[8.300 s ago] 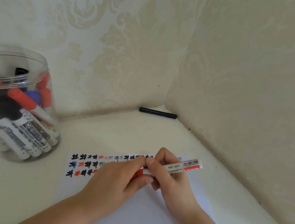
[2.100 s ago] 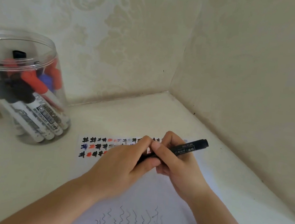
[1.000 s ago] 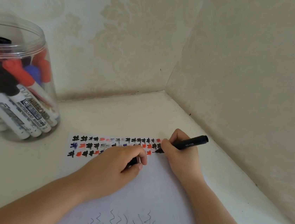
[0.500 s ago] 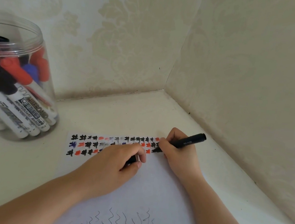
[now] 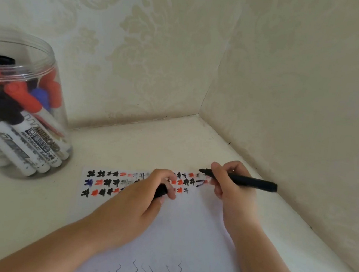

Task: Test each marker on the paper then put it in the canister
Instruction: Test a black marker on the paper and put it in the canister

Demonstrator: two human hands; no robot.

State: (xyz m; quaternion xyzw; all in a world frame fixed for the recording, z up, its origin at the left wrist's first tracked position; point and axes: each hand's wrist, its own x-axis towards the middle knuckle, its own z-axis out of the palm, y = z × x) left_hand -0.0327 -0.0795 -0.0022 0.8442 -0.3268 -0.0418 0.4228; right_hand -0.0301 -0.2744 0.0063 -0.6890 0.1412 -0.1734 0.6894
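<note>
Head view: black marker (image 5: 245, 180) is gripped by right hand (image 5: 231, 182), tip just above paper (image 5: 185, 232) near the corner walls. Black cap (image 5: 160, 190) is clenched in left hand (image 5: 142, 201). Canister (image 5: 21, 104) is cut off at left edge; open worktop (image 5: 139, 144) lies between. Paper's near edge is out of frame.

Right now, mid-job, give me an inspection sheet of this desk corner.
Surface: cream table, paper lying flat on it.
Job's things: black marker uncapped, tip just above the rows of test marks; clear canister holds many capped markers.
Clutter: nothing seen.
Hands: right hand grips the marker; left hand holds the black cap and rests on the paper.
Cables: nothing seen.
Surroundings: patterned wallpaper, two walls meeting.
</note>
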